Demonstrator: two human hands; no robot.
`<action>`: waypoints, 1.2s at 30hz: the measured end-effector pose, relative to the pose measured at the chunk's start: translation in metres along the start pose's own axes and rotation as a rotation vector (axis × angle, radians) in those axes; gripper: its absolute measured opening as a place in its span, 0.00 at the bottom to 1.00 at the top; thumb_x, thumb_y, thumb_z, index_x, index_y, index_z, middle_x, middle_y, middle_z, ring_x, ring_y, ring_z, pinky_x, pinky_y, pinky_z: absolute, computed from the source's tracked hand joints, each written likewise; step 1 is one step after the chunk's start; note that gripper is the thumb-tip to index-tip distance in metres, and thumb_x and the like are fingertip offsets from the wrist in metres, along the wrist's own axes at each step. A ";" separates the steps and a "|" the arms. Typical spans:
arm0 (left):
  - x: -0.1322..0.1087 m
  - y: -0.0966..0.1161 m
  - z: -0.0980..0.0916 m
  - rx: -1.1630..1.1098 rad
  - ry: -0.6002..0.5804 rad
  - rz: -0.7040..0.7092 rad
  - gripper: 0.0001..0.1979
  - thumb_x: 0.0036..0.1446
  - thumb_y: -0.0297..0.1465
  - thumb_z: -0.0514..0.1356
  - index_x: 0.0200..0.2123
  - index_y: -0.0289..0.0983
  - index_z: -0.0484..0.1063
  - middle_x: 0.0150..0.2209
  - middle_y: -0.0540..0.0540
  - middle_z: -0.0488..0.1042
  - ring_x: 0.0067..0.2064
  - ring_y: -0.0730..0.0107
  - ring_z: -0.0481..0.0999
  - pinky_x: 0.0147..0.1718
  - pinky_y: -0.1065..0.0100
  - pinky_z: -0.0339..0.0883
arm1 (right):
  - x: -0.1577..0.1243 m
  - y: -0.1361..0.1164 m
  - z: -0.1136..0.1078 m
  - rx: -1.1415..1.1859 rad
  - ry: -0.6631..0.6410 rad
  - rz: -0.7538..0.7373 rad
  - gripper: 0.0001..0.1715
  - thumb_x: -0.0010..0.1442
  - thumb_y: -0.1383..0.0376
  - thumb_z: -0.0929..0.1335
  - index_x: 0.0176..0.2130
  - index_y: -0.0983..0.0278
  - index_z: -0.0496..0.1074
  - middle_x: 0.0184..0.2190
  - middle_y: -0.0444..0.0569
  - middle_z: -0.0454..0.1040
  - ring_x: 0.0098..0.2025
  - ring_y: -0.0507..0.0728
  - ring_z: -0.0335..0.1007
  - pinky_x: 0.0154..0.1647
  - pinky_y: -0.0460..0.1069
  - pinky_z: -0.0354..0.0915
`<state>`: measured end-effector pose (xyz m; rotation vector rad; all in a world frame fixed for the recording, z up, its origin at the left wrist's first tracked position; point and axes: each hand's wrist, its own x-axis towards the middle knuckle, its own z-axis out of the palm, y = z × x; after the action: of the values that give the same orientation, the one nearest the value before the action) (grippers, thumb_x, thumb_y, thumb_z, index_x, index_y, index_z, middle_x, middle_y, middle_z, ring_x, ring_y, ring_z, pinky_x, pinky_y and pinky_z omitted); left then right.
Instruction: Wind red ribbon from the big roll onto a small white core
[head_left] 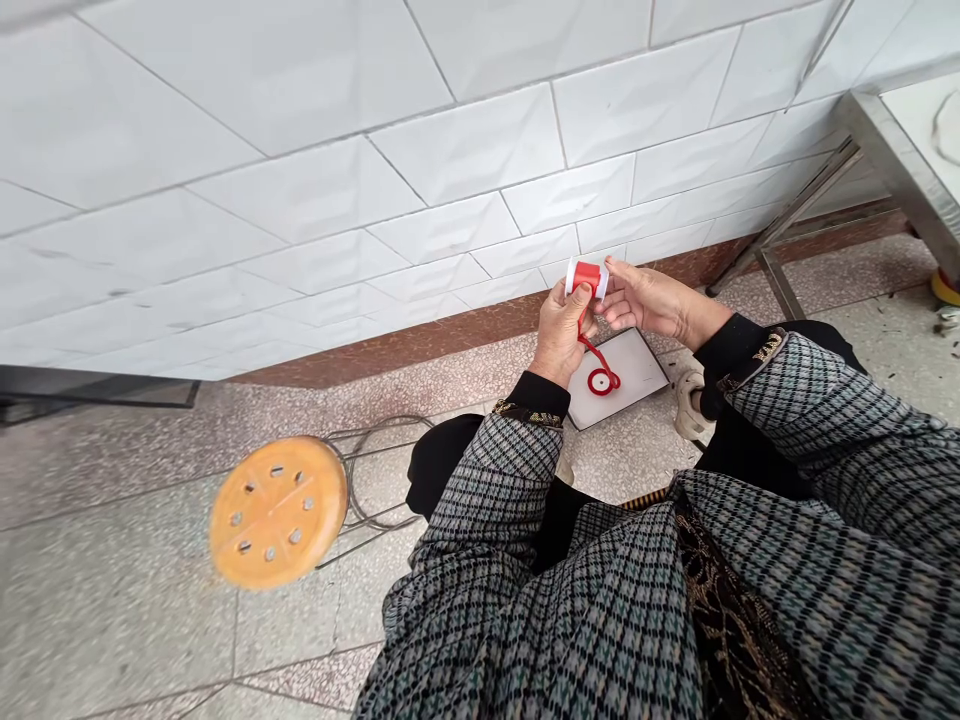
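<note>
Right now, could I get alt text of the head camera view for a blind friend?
The person's left hand holds a spool of red ribbon in its fingers, the ribbon's curled tail showing against a pale board. The right hand is beside the spool. An orange stool stands at left.

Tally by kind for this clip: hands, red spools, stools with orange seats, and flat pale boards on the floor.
Hands, left hand and right hand: 2
Red spool: 1
Orange-seated stool: 1
Pale board: 1
Total: 5
</note>
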<state>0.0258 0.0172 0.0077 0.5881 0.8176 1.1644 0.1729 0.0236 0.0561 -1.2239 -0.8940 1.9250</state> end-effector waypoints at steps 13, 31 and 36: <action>0.000 0.003 0.007 -0.028 0.042 -0.030 0.20 0.55 0.45 0.71 0.28 0.37 0.68 0.15 0.61 0.53 0.15 0.85 0.49 0.15 0.74 0.46 | 0.021 0.026 -0.012 -0.594 0.214 -0.567 0.24 0.60 0.63 0.76 0.54 0.61 0.72 0.32 0.44 0.76 0.33 0.56 0.78 0.39 0.52 0.77; -0.004 0.004 0.006 0.042 0.031 -0.029 0.18 0.53 0.41 0.73 0.38 0.37 0.72 0.19 0.60 0.64 0.15 0.87 0.53 0.15 0.76 0.49 | 0.002 -0.001 0.006 -0.038 0.113 -0.197 0.22 0.62 0.49 0.76 0.34 0.65 0.73 0.22 0.43 0.74 0.24 0.48 0.74 0.28 0.41 0.74; -0.007 0.002 0.009 0.044 0.093 -0.006 0.17 0.53 0.41 0.73 0.38 0.37 0.74 0.18 0.61 0.61 0.15 0.86 0.52 0.16 0.75 0.49 | 0.005 0.000 0.007 -0.039 0.171 -0.210 0.22 0.61 0.51 0.77 0.33 0.65 0.71 0.22 0.43 0.73 0.23 0.47 0.73 0.26 0.40 0.73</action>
<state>0.0309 0.0115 0.0167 0.5711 0.9261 1.1780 0.1650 0.0263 0.0565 -1.2442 -0.9332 1.6194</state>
